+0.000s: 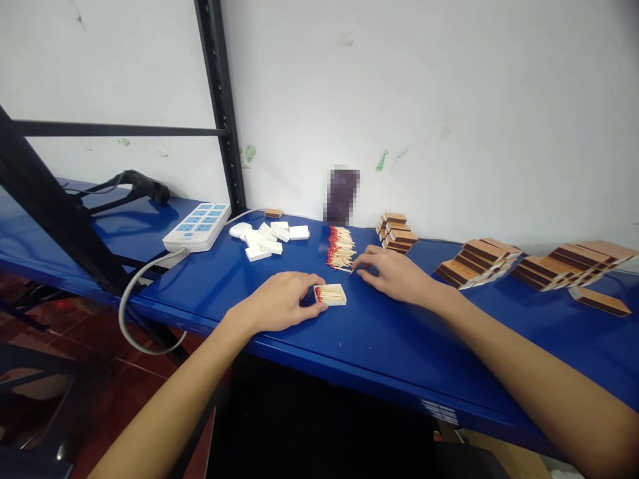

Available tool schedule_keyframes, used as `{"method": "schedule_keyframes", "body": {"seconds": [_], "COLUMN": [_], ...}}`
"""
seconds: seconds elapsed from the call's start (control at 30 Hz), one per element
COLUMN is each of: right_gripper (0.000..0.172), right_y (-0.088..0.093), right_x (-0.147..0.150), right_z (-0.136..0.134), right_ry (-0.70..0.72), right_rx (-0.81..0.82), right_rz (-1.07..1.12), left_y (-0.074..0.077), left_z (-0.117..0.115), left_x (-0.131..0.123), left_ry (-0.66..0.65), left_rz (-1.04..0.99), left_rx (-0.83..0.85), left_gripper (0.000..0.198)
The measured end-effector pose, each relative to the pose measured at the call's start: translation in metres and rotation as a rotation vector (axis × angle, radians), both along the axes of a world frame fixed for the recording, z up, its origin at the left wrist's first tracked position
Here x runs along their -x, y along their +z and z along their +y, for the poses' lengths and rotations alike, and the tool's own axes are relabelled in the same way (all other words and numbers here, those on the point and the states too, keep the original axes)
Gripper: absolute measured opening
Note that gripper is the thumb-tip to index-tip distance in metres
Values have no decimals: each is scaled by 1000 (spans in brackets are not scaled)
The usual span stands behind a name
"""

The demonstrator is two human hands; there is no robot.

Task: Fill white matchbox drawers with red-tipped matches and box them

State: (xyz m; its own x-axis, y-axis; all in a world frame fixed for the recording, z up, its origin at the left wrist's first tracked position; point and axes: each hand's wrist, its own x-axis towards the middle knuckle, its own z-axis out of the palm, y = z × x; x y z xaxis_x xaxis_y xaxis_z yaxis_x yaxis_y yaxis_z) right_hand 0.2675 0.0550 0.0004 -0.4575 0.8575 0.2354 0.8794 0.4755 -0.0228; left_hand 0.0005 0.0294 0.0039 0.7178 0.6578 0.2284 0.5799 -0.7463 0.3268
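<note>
My left hand [282,301] grips the left end of a small white matchbox tray [341,303] between thumb and fingers, keeping it on the blue shelf. Red-headed matchsticks [329,293] lie inside the tray, heads to the left. Just beyond is a long pile of loose matchsticks [342,246], its red heads also on the left. At the near end of that pile, my right hand [392,274] has its thumb and index finger closed on the plain end of a matchstick [344,269].
White empty-looking trays [263,247] lie heaped to the left, near a power strip [198,227] with a grey cable. Stacked brown matchboxes [397,233] stand by the wall, with more stacks [476,263] to the right. A dark blurred object [342,194] is behind the pile.
</note>
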Motion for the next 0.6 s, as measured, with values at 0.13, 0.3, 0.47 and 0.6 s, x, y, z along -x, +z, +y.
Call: {"method": "schedule_keyframes", "body": {"seconds": [0.13,0.3,0.47,0.6], "right_gripper": [25,24,18,15], "right_y": [3,12,8,-3], "right_x": [-1,15,45,54], "right_z": [-2,-18,-36,-37], "right_ry": [45,72,249,266], "right_rx": [101,65,61,114], "right_rz": [-28,-16,184,296], "left_y": [0,1,0,-1], "left_z": [0,0,0,0], "left_x": [0,0,0,1], "left_ry": [-1,-7,-16,-19], "left_rz": [-3,-4,1,-5], "left_rx": [-5,-6,-23,-23], "left_gripper": [40,37,33,32]}}
